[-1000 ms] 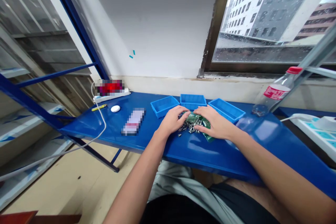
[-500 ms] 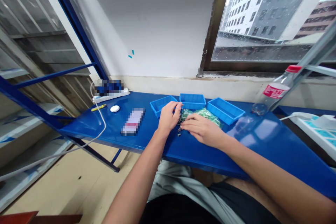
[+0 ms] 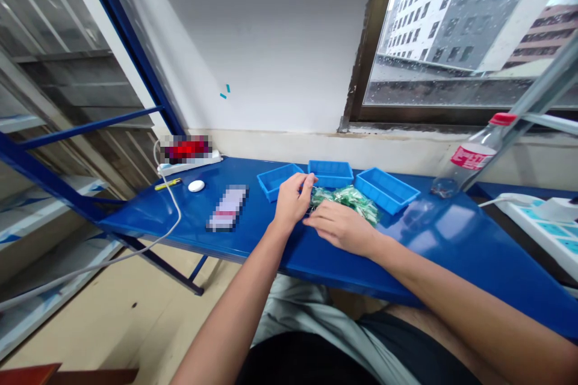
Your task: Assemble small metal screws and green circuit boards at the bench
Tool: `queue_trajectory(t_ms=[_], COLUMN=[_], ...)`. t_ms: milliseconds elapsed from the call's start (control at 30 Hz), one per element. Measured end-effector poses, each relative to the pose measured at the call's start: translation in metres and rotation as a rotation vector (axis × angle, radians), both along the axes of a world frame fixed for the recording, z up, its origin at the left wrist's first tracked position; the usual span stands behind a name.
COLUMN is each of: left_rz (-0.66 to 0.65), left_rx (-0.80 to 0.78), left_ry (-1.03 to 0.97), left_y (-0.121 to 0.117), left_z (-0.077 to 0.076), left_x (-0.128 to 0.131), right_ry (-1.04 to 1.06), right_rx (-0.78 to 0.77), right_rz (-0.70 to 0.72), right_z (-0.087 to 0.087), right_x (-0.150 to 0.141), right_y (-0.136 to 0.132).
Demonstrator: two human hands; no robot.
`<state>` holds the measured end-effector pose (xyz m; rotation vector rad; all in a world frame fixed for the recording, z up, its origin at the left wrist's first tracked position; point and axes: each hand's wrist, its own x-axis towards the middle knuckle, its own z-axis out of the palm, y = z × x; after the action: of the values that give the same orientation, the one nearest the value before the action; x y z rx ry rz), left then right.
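My left hand (image 3: 291,198) is bent over the small parts in front of the middle bin, thumb and forefinger close together. Whatever is between those fingertips is too small to name. My right hand (image 3: 341,225) lies low over the table with its fingers drawn together, covering the near side of the small dark and shiny metal pieces (image 3: 312,207). Its fingertips are partly hidden. Just beyond it lies a heap of green-tinted clear plastic packets (image 3: 354,200). Three blue plastic bins stand behind: left (image 3: 271,183), middle (image 3: 330,181) and right (image 3: 391,197).
On the blue table (image 3: 424,258), a phone (image 3: 227,207), a white oval object (image 3: 196,186) and a yellow-handled tool (image 3: 168,184) lie left. A white cable (image 3: 174,222) hangs over the edge. A bottle (image 3: 474,156) stands right, near a power strip (image 3: 537,225).
My right hand has shifted slightly left, over the spot where a small metal piece showed on the table. My left hand has stayed almost in place.
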<state>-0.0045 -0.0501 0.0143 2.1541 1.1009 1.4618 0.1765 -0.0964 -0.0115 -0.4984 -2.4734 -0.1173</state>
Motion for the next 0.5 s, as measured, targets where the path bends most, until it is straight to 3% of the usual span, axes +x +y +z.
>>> queue_trajectory(t_ms=[167, 333, 433, 500], left_rz=[-0.121, -0.196, -0.192, -0.168], left_rx=[-0.094, -0.103, -0.022, 0.007], left_ry=[-0.099, 0.021, 0.126, 0.146], left_y=[0.01, 0.028, 0.032, 0.031], left_z=[0.011, 0.015, 0.007, 0.0], left_x=[0.013, 0.026, 0.028, 0.027], right_ry=[0.269, 0.529, 0.614, 0.66], right_rx=[-0.013, -0.175, -0.414, -0.422], right_rz=[-0.246, -0.527, -0.542, -0.548], right_z=[0.014, 0.037, 0.039, 0.034], right_x=[0.022, 0.039, 0.035, 0.028], right_y=[0.022, 0.055, 0.067, 0.067])
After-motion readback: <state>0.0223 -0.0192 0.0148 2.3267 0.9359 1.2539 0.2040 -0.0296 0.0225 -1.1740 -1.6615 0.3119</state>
